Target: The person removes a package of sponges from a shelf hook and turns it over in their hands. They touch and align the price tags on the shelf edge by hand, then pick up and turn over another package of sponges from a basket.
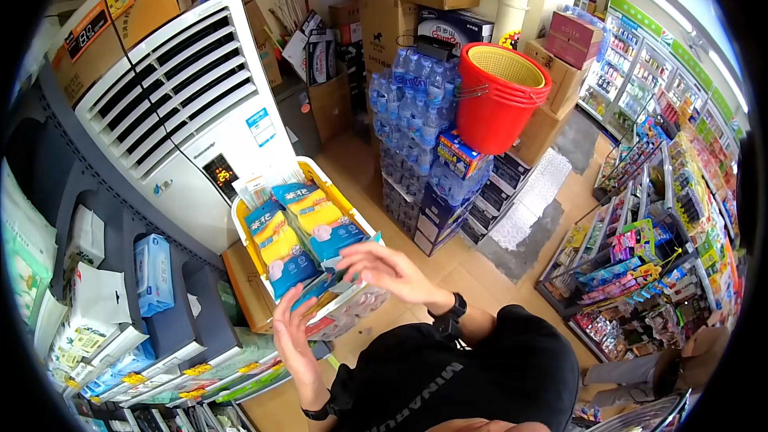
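Two rows of blue-and-yellow packets [281,245] lie in a white basket with a yellow rim [313,165]. My left hand [295,346] is by the basket's near left corner, fingers spread and apart. Over the near right side of the basket, my right hand [391,274] has its fingers stretched out, close to the packets. Between the two hands, blue packet edges show at the near end; I cannot tell whether the fingertips touch them. Neither hand appears to grip anything. Each wrist wears a black band.
Behind the basket stands a white air conditioner [188,88]. Shelves with wipes packs [153,274] run along the left. Stacked water bottles [412,104] and red buckets [500,100] stand ahead. Snack racks [632,248] are at right, with another person's legs [624,380] beside them.
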Motion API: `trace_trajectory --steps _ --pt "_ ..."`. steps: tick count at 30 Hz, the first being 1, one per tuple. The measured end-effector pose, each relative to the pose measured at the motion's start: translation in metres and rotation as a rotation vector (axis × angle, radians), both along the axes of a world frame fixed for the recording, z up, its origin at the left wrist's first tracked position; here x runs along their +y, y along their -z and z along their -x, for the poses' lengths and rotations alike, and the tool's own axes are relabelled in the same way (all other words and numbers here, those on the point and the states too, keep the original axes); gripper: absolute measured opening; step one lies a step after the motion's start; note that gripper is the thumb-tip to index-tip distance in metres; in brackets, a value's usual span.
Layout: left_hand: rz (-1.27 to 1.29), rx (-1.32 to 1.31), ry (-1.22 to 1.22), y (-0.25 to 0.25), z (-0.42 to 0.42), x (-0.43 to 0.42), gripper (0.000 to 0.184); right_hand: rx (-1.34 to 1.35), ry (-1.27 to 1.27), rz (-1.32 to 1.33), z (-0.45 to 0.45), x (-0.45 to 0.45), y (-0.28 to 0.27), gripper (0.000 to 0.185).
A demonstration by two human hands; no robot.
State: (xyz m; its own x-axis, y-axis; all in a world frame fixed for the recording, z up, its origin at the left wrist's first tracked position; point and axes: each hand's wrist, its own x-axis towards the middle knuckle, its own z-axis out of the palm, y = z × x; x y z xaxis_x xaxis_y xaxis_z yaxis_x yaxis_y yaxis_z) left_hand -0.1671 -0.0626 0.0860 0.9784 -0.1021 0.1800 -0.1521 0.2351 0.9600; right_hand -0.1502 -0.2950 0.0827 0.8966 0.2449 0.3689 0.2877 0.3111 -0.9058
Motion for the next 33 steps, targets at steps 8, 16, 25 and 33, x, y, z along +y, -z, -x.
trace_trajectory --steps 8,16,25,33 --pt "0.057 -0.060 -0.188 0.001 0.014 0.023 0.068 0.068 -0.204 -0.141 0.013 0.037 -0.002 0.048" --pt "0.061 -0.080 -0.440 0.016 0.054 0.064 0.067 0.158 -0.554 -0.156 0.010 0.092 0.006 0.048" --pt "0.109 -0.003 -0.820 0.024 0.120 0.122 0.058 0.258 -1.031 -0.098 0.004 0.189 0.016 0.049" --pt "0.120 0.017 -1.127 0.030 0.197 0.181 0.041 0.357 -1.260 -0.002 0.029 0.296 0.025 0.054"
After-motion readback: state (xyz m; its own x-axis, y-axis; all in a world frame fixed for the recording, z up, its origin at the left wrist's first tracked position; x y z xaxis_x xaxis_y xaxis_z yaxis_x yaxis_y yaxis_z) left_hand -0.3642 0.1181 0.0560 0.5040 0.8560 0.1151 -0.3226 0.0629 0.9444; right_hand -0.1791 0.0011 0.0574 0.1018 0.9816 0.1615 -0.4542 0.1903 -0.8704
